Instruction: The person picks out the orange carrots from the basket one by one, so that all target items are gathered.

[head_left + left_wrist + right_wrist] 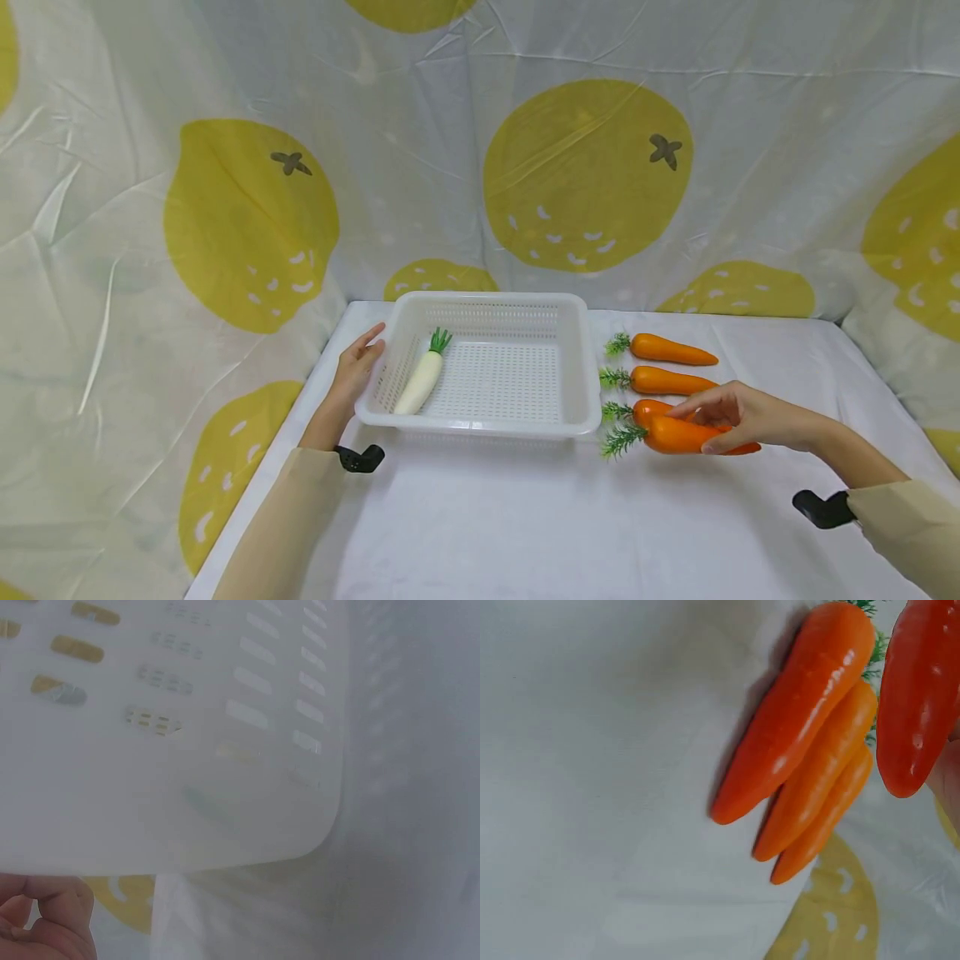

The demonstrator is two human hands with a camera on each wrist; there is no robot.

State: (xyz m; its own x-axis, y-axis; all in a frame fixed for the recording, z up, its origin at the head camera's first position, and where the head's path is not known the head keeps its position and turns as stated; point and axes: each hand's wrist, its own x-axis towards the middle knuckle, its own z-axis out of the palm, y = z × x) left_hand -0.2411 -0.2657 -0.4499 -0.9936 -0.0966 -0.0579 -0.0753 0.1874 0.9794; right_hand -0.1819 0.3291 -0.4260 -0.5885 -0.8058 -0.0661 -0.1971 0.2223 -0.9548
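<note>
A white plastic basket [472, 427] with slotted sides stands on the cloth, and a white radish [420, 382] with a green top lies in its left part. My left hand [356, 371] touches the basket's left rim, its index finger stretched out; in the left wrist view the fingers [64, 911] show beside the rim. With thumb and fingers, my right hand [738, 417] pinches an orange carrot [675, 435] with a green top, to the right of the basket. Behind the held carrot, three more carrots [671, 350] lie in a column, the nearest partly hidden by it.
A white cloth [510, 517] covers the table. Behind and at the sides hangs a pale curtain [405, 167] with yellow lemon prints. The carrots' leafy tops point at the basket's right side. A black wrist camera [823, 508] sits at the right cuff.
</note>
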